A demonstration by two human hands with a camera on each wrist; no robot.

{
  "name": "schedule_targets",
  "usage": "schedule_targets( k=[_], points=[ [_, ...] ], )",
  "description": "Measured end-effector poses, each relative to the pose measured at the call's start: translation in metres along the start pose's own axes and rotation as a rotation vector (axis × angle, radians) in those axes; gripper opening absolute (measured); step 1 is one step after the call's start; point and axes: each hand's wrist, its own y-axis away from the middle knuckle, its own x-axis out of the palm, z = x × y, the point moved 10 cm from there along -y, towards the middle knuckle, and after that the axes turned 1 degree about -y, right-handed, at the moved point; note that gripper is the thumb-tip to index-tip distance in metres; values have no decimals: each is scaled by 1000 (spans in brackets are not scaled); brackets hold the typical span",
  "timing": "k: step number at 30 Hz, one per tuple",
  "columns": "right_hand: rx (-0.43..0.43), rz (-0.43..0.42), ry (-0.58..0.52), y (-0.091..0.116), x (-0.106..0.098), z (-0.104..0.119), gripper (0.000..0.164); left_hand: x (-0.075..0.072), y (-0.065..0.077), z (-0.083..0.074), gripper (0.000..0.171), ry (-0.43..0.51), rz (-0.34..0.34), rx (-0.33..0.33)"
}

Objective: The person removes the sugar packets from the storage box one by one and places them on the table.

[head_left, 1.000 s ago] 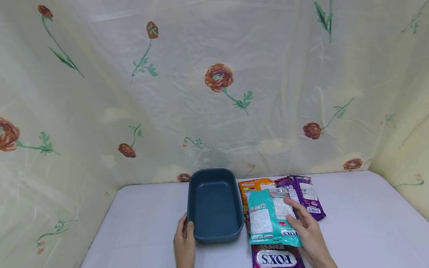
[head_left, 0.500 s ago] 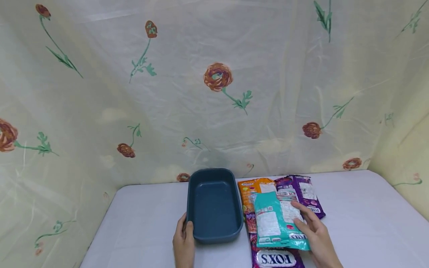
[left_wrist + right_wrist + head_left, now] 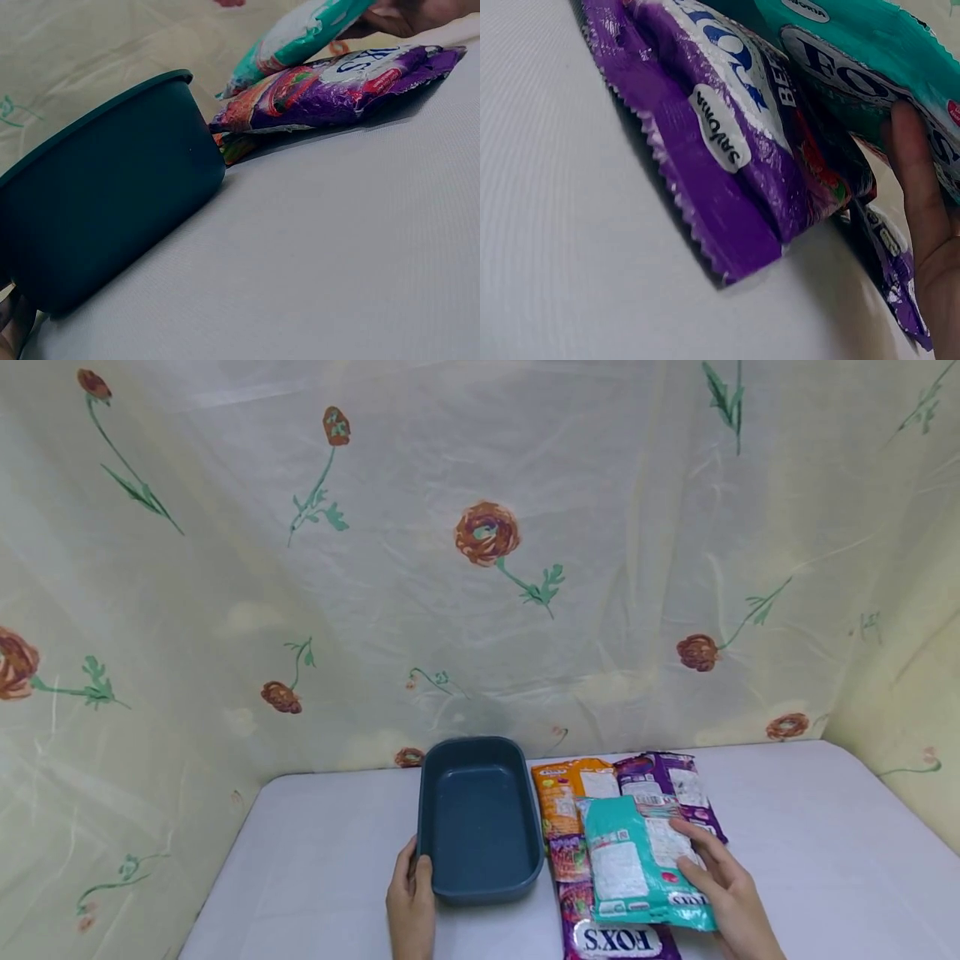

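Note:
My left hand (image 3: 411, 893) grips the near left corner of a dark blue rectangular plastic basin (image 3: 480, 827), thumb at the rim. The basin holds nothing. My right hand (image 3: 731, 885) holds a teal candy bag (image 3: 622, 860) by its right side, back label facing up. In the right wrist view a finger (image 3: 915, 165) lies under the teal bag. Below it a purple berries candy bag (image 3: 577, 910) lies on the table, partly covered. An orange candy bag (image 3: 558, 797) and another purple candy bag (image 3: 690, 785) lie behind, both partly hidden by the teal one.
A white-covered table (image 3: 315, 852) carries everything. Behind it hangs a pale flowered curtain (image 3: 375, 568), close to the table's back edge and along both sides. The candy bags lie right beside the basin's right wall.
My right hand has moved right and slightly toward me with the teal bag, uncovering more of the orange bag and the near purple bag. The left hand and basin have stayed put.

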Motion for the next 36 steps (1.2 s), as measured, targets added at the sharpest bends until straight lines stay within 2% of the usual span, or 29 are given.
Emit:
schedule_targets(
  k=[6, 13, 23, 27, 31, 36],
  points=[
    [31, -2, 39, 2, -9, -7, 58, 1, -1, 1, 38, 12, 1, 10],
    [114, 3, 31, 3, -20, -17, 60, 2, -3, 0, 38, 37, -1, 36],
    [134, -14, 84, 11, -37, -25, 56, 2, -2, 1, 38, 29, 5, 33],
    [164, 0, 38, 15, -39, -26, 57, 2, -3, -1, 39, 27, 4, 35],
    [158, 15, -17, 17, -41, -25, 56, 1, -4, -1, 38, 29, 4, 33],
    [258, -8, 3, 19, -47, -36, 58, 1, -4, 0, 38, 29, 0, 29]
  ],
)
